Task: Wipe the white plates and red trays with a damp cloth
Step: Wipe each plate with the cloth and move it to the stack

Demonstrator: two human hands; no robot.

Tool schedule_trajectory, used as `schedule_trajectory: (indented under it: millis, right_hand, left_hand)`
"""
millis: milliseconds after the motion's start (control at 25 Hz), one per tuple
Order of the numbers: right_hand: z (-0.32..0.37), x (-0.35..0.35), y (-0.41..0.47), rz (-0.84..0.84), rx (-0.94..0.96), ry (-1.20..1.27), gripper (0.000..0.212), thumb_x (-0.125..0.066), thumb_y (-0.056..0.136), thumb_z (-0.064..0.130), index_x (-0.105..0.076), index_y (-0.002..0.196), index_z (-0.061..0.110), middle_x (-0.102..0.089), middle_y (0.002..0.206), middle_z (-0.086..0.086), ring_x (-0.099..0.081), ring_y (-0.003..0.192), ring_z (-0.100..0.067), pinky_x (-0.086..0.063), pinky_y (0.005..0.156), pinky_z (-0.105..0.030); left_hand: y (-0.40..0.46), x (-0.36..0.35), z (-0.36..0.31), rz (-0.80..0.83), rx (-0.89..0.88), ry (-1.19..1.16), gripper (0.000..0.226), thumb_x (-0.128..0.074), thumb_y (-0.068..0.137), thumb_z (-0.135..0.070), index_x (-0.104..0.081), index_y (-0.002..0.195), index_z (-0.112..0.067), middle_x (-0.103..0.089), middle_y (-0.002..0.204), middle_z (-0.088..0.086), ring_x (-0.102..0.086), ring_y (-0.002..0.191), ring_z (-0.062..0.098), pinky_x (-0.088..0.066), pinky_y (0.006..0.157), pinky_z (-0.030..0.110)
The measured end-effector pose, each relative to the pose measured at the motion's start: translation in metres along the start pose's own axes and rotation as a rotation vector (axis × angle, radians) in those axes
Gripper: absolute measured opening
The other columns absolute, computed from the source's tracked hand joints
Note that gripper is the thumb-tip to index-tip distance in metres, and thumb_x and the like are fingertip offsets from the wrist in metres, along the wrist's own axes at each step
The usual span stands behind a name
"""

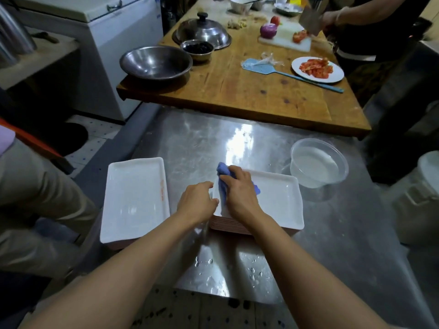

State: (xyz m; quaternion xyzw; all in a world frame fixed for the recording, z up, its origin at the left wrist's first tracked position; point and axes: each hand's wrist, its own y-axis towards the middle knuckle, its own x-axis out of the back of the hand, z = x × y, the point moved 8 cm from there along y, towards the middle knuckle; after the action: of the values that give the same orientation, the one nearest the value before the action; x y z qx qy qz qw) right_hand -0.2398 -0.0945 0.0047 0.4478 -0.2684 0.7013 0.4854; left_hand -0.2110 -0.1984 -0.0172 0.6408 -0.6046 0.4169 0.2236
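Note:
Two stacks of white rectangular plates sit on a steel table. The right stack (280, 200) shows pinkish-red edges underneath. My right hand (240, 193) grips a blue cloth (224, 173) and presses it on the left end of the top plate. My left hand (198, 203) holds that plate's left edge, fingers curled over the rim. The left stack (135, 198) lies untouched beside my left forearm, with a faint red mark near its right rim.
A clear plastic bowl of water (318, 163) stands right of the plates. Behind is a wooden table (237, 91) with steel bowls, a cutting board and a plate of tomato, where another person chops. A person in beige stands at the left (35, 198). Water drops lie on the steel near me.

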Motion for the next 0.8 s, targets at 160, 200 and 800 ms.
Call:
schedule_trajectory:
  millis: [160,200,800]
  right_hand:
    - [-0.022,0.008,-0.009,-0.017,0.027,-0.175,0.044,-0.060,0.083,0.015,-0.056,0.127,0.009,-0.046,0.137,-0.006,-0.042,0.122,-0.025,-0.031,0.099,-0.028]
    - [-0.032,0.016,-0.014,-0.063,-0.001,-0.188,0.041,-0.058,0.085,0.015,-0.057,0.125,0.009,-0.049,0.133,-0.006,-0.045,0.118,-0.025,-0.031,0.096,-0.028]
    - [-0.096,0.068,-0.069,0.072,-0.237,-0.555,0.033,-0.053,0.086,0.016,-0.056,0.119,0.011,-0.042,0.128,-0.008,-0.038,0.115,-0.029,-0.031,0.093,-0.035]
  left_hand:
    - [-0.002,0.001,-0.003,-0.062,0.006,-0.077,0.043,-0.058,0.083,-0.014,-0.058,0.126,-0.016,-0.070,0.103,0.011,-0.063,0.092,0.027,-0.050,0.081,0.031]
    - [-0.003,0.002,-0.004,-0.067,0.002,-0.091,0.040,-0.058,0.081,-0.011,-0.061,0.121,-0.016,-0.071,0.095,0.010,-0.064,0.085,0.026,-0.051,0.077,0.030]
    - [-0.011,0.001,-0.007,-0.115,0.066,-0.150,0.034,-0.054,0.073,-0.002,-0.070,0.102,-0.012,-0.067,0.065,0.011,-0.065,0.069,0.031,-0.056,0.071,0.038]
